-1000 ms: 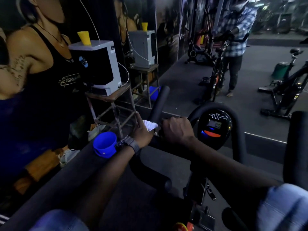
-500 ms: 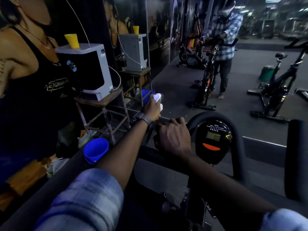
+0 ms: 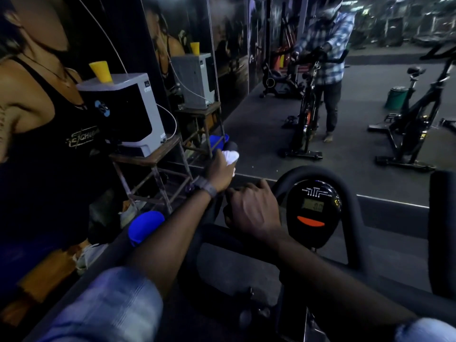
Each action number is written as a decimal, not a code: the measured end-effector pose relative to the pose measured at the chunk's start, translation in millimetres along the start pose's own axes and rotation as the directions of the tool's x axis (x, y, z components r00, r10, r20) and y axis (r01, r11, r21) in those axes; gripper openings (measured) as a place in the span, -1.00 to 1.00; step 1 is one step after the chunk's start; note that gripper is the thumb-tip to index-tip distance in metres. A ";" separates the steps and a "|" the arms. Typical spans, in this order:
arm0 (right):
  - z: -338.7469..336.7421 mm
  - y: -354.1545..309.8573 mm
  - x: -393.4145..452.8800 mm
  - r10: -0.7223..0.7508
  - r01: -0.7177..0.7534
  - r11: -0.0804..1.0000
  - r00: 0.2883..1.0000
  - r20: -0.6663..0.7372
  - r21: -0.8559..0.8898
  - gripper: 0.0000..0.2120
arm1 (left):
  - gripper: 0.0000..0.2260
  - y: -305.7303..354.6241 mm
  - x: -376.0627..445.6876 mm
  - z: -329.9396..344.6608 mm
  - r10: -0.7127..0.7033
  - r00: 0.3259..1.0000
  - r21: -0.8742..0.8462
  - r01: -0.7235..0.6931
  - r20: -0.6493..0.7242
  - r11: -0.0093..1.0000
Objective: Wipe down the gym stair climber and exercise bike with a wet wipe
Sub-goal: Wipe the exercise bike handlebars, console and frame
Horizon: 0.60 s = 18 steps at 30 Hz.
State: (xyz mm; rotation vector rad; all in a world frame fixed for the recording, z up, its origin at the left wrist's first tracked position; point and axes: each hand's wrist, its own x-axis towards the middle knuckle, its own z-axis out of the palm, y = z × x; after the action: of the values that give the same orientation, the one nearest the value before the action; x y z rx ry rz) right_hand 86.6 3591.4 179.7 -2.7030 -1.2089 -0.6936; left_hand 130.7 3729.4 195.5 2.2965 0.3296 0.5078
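Nearest the camera, two sleeves and bare forearms reach forward over the bike's bars. The right hand is curled over the black handlebar just left of the console, fingers wrapped round the bar and steadying the bike. Beyond it the left hand, with a watch at the wrist, holds the white wipe bunched in its fingers against the far tip of the left bar end — the fingers are closed round the wipe and the grip beneath it. A blue cup sits in a holder low on the left, beside the left forearm.

As to progress, the wipe is at the very end of that bar, so this grip looks close to finished; that is a judgement, since no wet sheen or dirt can be made out in the dim light. The console, the loop bar round it and the right grip carry no wipe at present and probably remain, along with the seat and frame, which are out of view. No stair climber can be identified here, so that half of the task cannot be judged.

Farther off stand a stool bearing a white-and-black machine with a yellow cup on top — then a wall mirror showing the person at the bike.
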 end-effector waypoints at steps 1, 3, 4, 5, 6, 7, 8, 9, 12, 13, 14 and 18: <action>1.0 0.3 -0.3 0.008 -0.008 1.000 1.000 -0.015 0.005 -0.82 | -0.77 6.0 12.2 0.9 -0.008 1.000 -0.034 0.007 -0.008 0.999; 3.2 0.0 -1.3 0.014 -0.013 1.000 0.999 -0.042 0.010 -0.83 | -0.79 11.9 28.4 1.5 0.020 1.000 -0.082 -0.020 -0.003 0.996; 3.7 -0.1 -1.2 0.011 -0.011 1.000 0.998 -0.055 0.012 -0.84 | -0.83 11.9 33.0 1.5 0.056 0.998 -0.055 -0.057 -0.009 0.997; 4.1 -0.8 -1.5 0.008 -0.007 1.000 0.998 -0.064 0.016 -0.84 | -0.91 10.5 33.8 0.4 0.103 0.995 0.019 -0.102 -0.010 0.995; 4.1 -0.7 -1.5 0.006 -0.005 1.000 0.998 -0.067 0.018 -0.84 | -0.96 5.9 34.9 0.6 0.162 0.987 0.101 -0.160 -0.015 0.982; 3.8 -1.5 -1.7 0.002 0.000 1.000 0.998 -0.068 0.020 -0.84 | -0.87 0.4 32.3 -1.8 0.231 0.973 0.203 -0.225 -0.007 0.953; 3.6 -1.6 -1.6 -0.002 0.004 1.000 0.998 -0.066 0.020 -0.83 | -0.78 -5.5 28.8 -3.4 0.319 0.947 0.291 -0.315 0.033 0.904; 3.3 -1.2 -1.7 -0.007 0.008 1.000 0.998 -0.064 0.013 -0.83 | -0.72 -8.2 21.3 -7.7 0.393 0.914 0.362 -0.402 0.103 0.841; 2.5 -1.7 -2.2 -0.012 0.013 1.000 0.996 -0.085 0.012 -0.82 | -0.67 -22.6 -7.5 -19.6 0.510 0.791 0.480 -0.612 0.339 0.629; 2.6 -1.6 -2.2 -0.009 0.011 1.000 0.995 -0.098 0.026 -0.82 | -0.65 -27.9 -19.4 -23.6 0.535 0.757 0.461 -0.653 0.375 0.601; 2.9 -1.3 -2.4 -0.002 0.006 0.999 0.994 -0.113 0.039 -0.82 | -0.63 -34.8 -30.6 -26.9 0.531 0.758 0.420 -0.652 0.378 0.632; 7.6 0.3 -2.4 0.008 -0.002 0.999 0.991 -0.132 0.048 -0.78 | -0.64 -69.5 -73.2 -31.1 0.496 0.737 0.335 -0.660 0.459 0.672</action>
State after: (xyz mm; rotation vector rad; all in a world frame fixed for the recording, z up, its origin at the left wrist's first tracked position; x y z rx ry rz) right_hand 88.2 3591.6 171.9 -2.5751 -1.1713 -0.8180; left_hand 45.8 3768.6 146.3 2.9210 -0.5598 0.3508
